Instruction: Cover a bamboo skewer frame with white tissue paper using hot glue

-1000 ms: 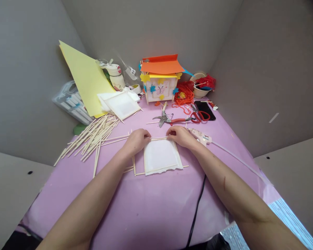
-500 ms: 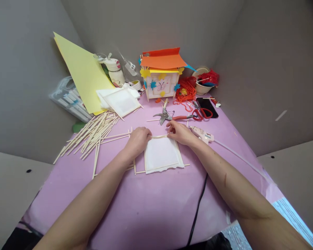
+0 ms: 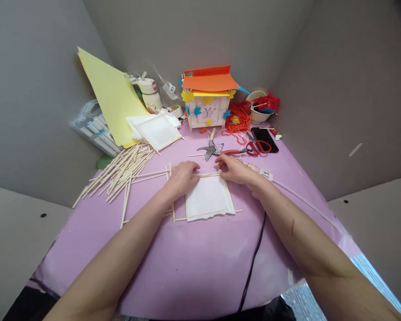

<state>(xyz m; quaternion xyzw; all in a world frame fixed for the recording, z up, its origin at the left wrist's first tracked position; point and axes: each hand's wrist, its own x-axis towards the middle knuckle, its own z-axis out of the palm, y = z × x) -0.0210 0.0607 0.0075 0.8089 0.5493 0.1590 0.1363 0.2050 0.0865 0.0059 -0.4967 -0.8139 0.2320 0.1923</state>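
A square frame of thin wooden sticks covered with white paper [image 3: 209, 200] lies flat on the pink table cover [image 3: 194, 258]. My left hand [image 3: 182, 177] rests on the frame's far left corner, its fingers curled and pressing on the top stick [image 3: 210, 174]. On the far right corner, my right hand [image 3: 234, 170] has its fingertips pinched on the same stick. Both forearms reach in from the near edge.
A heap of loose sticks [image 3: 122, 169] lies left. Behind are a yellow sheet [image 3: 112, 98], a second paper frame [image 3: 157, 131], a paper house with orange roof [image 3: 207, 100], pliers [image 3: 214, 150], red scissors [image 3: 259, 145], a phone [image 3: 265, 138], orange cord [image 3: 237, 121], a bowl [image 3: 259, 113] and a glue gun [image 3: 262, 171] with black cable [image 3: 252, 267].
Both hands have slid slightly inward along the frame's top stick. The view shifted a little; the frame stays flat in place.
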